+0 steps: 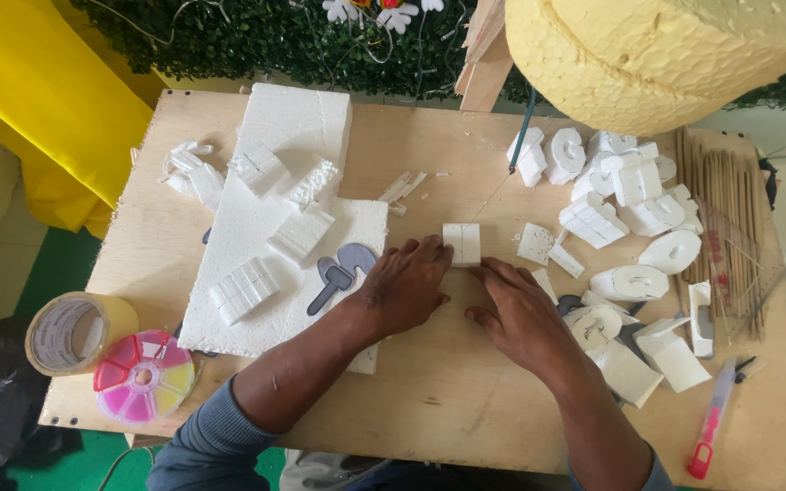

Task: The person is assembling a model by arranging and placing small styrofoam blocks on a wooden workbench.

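Note:
My left hand (pixel 404 286) rests on the plywood table (pixel 448 382), its fingertips against the left edge of a small white foam block (pixel 461 244). My right hand (pixel 520 314) lies flat just below and right of that block, fingertips touching its lower right corner. Neither hand lifts the block; both press at its sides. A large white foam sheet (pixel 270 245) lies left of my left hand, with several small foam cut-outs on it. Two grey mushroom-shaped pieces (pixel 343 271) sit by my left wrist.
Several white foam letter shapes (pixel 625 195) and scraps crowd the right side, beside a bundle of wooden sticks (pixel 725 214). A tape roll (pixel 73 332) and round multicoloured bead box (pixel 143 375) sit at the front left. A red-tipped cutter (pixel 711 423) lies front right. A yellow foam form (pixel 657 55) overhangs the back.

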